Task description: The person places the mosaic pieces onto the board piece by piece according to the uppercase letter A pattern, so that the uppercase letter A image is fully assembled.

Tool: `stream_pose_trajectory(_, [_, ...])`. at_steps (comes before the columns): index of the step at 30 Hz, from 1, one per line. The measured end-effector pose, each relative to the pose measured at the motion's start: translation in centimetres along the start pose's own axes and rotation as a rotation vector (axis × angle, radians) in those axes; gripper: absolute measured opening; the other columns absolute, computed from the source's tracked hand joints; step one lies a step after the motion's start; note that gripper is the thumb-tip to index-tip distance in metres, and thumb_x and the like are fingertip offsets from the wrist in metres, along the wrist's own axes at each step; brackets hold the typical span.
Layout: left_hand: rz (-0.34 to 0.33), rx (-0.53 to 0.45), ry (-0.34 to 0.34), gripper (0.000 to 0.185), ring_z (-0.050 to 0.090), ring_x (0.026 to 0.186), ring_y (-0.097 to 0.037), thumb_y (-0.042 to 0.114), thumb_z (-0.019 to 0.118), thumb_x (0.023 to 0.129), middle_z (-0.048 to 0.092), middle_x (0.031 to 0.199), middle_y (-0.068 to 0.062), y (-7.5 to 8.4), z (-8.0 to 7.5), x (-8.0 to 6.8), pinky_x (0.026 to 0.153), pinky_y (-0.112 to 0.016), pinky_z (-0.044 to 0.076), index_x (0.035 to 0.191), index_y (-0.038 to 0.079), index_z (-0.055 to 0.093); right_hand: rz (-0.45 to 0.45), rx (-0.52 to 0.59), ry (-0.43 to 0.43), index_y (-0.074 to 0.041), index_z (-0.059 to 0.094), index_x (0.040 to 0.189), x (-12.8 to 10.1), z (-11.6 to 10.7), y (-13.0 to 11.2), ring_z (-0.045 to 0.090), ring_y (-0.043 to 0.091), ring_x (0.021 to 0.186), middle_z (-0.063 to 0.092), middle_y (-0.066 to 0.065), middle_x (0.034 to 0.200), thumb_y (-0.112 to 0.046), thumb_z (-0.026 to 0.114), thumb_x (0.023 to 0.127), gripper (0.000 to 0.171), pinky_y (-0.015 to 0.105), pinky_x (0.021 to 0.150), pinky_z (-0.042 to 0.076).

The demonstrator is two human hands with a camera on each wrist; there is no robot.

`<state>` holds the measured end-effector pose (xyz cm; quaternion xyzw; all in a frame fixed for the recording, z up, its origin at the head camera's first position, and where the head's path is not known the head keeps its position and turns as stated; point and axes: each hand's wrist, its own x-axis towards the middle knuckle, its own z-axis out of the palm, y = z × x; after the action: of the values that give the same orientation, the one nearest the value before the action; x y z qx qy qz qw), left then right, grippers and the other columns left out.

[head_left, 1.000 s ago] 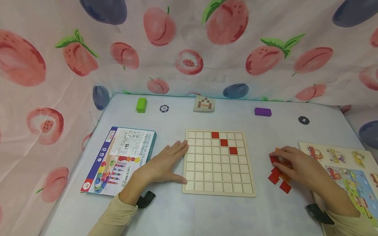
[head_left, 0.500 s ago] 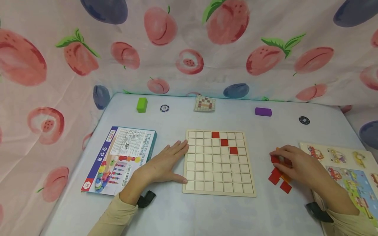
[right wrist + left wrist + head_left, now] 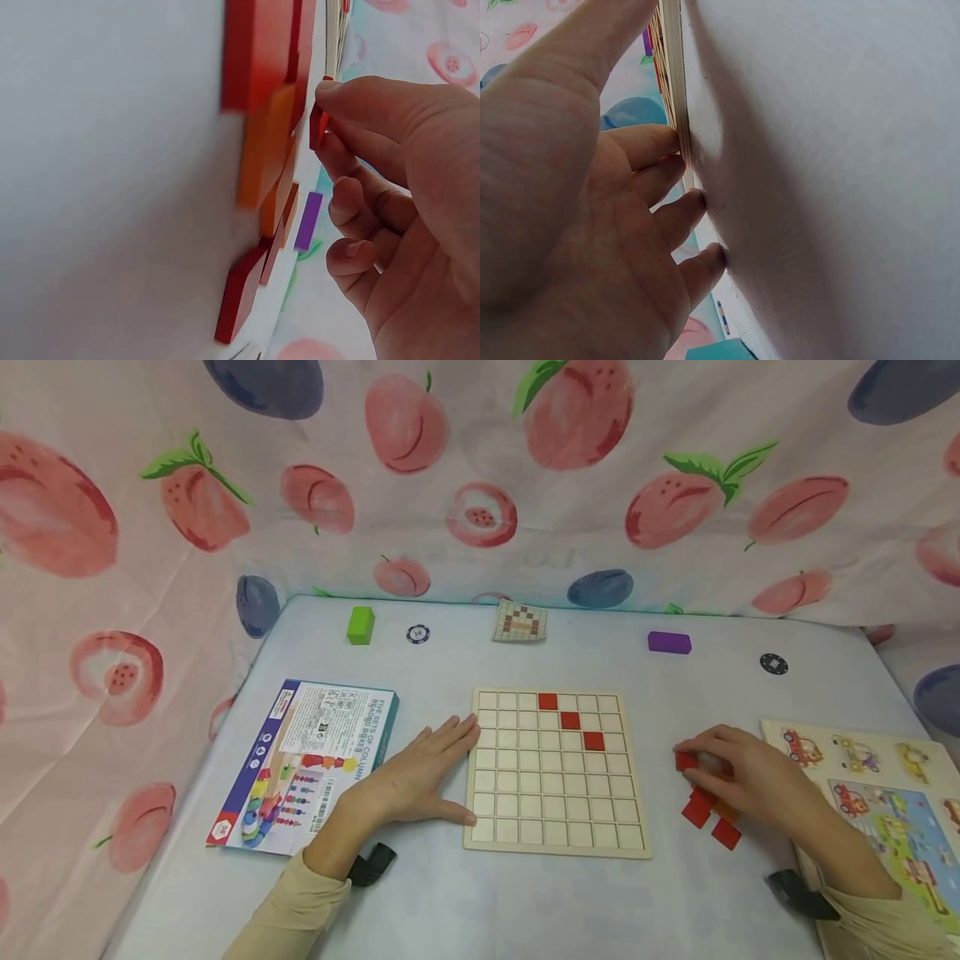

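at the left of the head view, a printed box (image 3: 311,752) lies on the counter (image 3: 420,906), just behind the left hand (image 3: 412,777). that hand's fingers are straight and spread, touching the left edge of the grid board (image 3: 553,787) at centre. the left wrist view adds its palm, which the head view hides. three red squares (image 3: 570,721) step diagonally down to the right across the board's upper part. right of centre, the right hand (image 3: 742,774) pinches a red tile (image 3: 686,761) between thumb and fingers, near loose red tiles (image 3: 698,810). the right wrist view shows orange tiles (image 3: 264,154) the hand mostly covers in the head view. a picture puzzle (image 3: 892,835) lies at the far right. compared with half a second ago, the pinched tile sits slightly further left; the left hand and board keep their places.
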<state>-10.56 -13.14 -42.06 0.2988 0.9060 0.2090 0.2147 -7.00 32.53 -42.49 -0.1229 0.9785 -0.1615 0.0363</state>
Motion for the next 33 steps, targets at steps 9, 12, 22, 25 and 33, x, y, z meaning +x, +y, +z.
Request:
stream_pose_trajectory(9, [0.005,-0.003,0.003,0.119,0.010,0.170,-0.031,0.051,0.090,0.081,0.012,0.182,-0.006,-0.1,0.1,0.0,0.138,-0.058,0.016,0.170,0.007,0.023,-0.053,0.010,0.011,-0.023,0.080,0.122,1.0,0.6,-2.4,0.061,0.014,0.095,0.073,-0.001,0.114,-0.025,0.086,0.090,0.032,0.027,0.074,0.057])
stream_pose_trajectory(12, [0.004,-0.004,0.004,0.119,0.011,0.170,-0.031,0.051,0.090,0.081,0.012,0.182,-0.006,-0.1,0.1,0.0,0.138,-0.058,0.016,0.170,0.007,0.023,-0.103,0.010,0.035,-0.025,0.080,0.121,1.4,1.0,-3.5,0.063,0.011,0.096,0.073,-0.006,0.113,-0.025,0.086,0.090,0.032,0.031,0.078,0.060])
stream_pose_trajectory(22, [0.009,-0.009,0.006,0.119,0.011,0.170,-0.031,0.050,0.091,0.081,0.012,0.182,-0.007,0.0,0.0,0.0,0.137,-0.059,0.016,0.170,0.007,0.024,-0.212,0.021,0.038,-0.024,0.081,0.120,3.3,2.0,-6.8,0.068,0.012,0.101,0.073,-0.006,0.114,-0.027,0.086,0.090,0.030,0.034,0.080,0.062])
stream_pose_trajectory(25, [0.010,-0.013,0.007,0.119,0.011,0.170,-0.031,0.050,0.091,0.081,0.012,0.182,-0.007,-0.1,0.1,0.0,0.137,-0.059,0.016,0.170,0.007,0.024,-0.220,0.015,0.018,-0.022,0.081,0.120,3.8,2.2,-7.6,0.066,0.011,0.099,0.073,-0.004,0.114,-0.028,0.086,0.090,0.032,0.031,0.078,0.061])
stream_pose_trajectory(33, [0.011,-0.015,0.005,0.119,0.010,0.170,-0.030,0.051,0.090,0.082,0.012,0.182,-0.006,0.1,-0.2,0.0,0.138,-0.058,0.015,0.170,0.007,0.024,-0.247,0.002,0.004,-0.020,0.081,0.121,4.4,2.4,-8.6,0.068,0.014,0.098,0.075,-0.002,0.114,-0.024,0.088,0.088,0.033,0.038,0.081,0.063])
